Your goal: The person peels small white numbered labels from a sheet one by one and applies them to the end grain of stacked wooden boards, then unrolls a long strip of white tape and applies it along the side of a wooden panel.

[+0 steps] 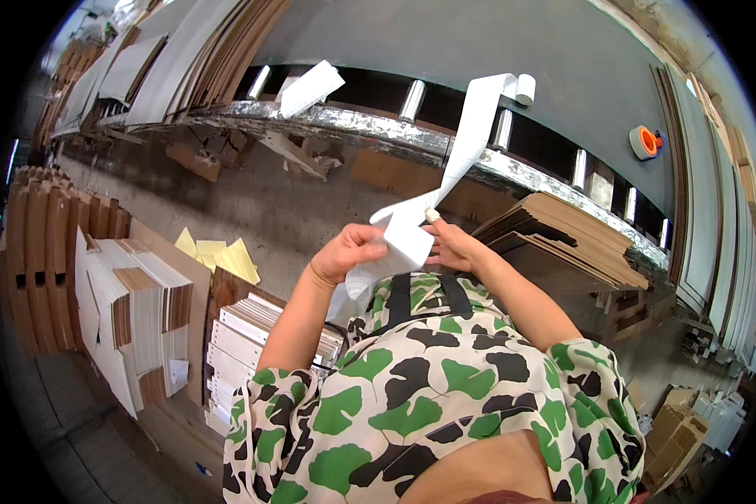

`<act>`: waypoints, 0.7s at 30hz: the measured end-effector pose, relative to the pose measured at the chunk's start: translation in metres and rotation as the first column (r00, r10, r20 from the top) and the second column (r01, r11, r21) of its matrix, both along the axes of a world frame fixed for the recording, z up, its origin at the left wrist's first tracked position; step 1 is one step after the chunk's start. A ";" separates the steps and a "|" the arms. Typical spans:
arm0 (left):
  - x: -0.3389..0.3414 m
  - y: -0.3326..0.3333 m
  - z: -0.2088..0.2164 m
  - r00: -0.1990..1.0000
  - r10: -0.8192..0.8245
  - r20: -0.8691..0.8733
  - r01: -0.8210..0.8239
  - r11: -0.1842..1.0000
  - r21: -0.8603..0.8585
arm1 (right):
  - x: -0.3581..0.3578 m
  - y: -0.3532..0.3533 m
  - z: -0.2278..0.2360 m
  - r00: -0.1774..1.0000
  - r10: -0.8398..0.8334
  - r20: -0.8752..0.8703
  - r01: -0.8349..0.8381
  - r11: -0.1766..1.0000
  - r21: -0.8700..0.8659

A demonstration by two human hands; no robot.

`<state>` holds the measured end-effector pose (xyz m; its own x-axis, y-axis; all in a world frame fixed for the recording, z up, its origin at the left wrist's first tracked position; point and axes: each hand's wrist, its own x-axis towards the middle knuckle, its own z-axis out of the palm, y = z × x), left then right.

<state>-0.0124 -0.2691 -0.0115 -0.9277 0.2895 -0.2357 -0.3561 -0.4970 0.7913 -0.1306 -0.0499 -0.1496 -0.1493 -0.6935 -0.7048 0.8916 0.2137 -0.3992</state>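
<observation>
Hands meet in the head view: left hand (350,252) and right hand (449,244) both pinch a white paper strip (412,235) running up to its roll (524,88) on the conveyor (370,126). Probably best pulled evenly, kept taut to avoid tearing.

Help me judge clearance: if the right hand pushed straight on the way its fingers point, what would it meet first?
The right hand points toward the left hand, so it would likely meet the white paper strip pinched between them first, then the left hand's fingers. Depth is unclear.
</observation>
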 end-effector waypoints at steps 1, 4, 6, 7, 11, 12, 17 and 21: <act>-0.001 0.001 0.009 0.999 -0.045 -0.001 0.045 0.999 -0.007 | 0.000 -0.005 -0.022 0.998 0.070 -0.007 -0.070 0.991 -0.114; 0.010 -0.002 0.013 0.978 -0.075 -0.194 0.076 0.997 -0.002 | 0.020 -0.037 0.014 0.983 0.161 0.084 -0.139 0.965 -0.223; 0.012 0.000 0.030 0.975 -0.056 -0.214 0.055 0.998 -0.007 | 0.028 -0.042 0.079 0.972 0.217 -0.092 -0.235 0.899 -0.369; 0.012 0.002 0.034 0.979 -0.043 -0.197 0.046 0.999 0.010 | 0.026 -0.044 0.094 0.984 0.179 -0.025 -0.178 0.934 -0.311; 0.025 -0.002 0.038 0.982 -0.042 -0.184 0.023 0.994 -0.105 | 0.014 -0.056 0.129 0.958 -0.280 0.058 0.277 0.855 -0.438; 0.029 -0.005 0.036 0.984 -0.052 -0.170 0.028 0.990 -0.139 | 0.008 -0.057 0.146 0.927 -0.371 -0.050 0.331 0.875 -0.352; 0.039 -0.018 0.036 0.959 0.226 -0.171 -0.236 0.971 -0.041 | -0.018 -0.031 0.127 0.922 -0.104 -0.372 0.050 0.987 -0.154; 0.042 -0.028 0.042 0.903 0.368 -0.221 -0.354 0.930 0.099 | 0.003 -0.003 0.093 0.798 0.217 -0.561 -0.021 0.942 0.335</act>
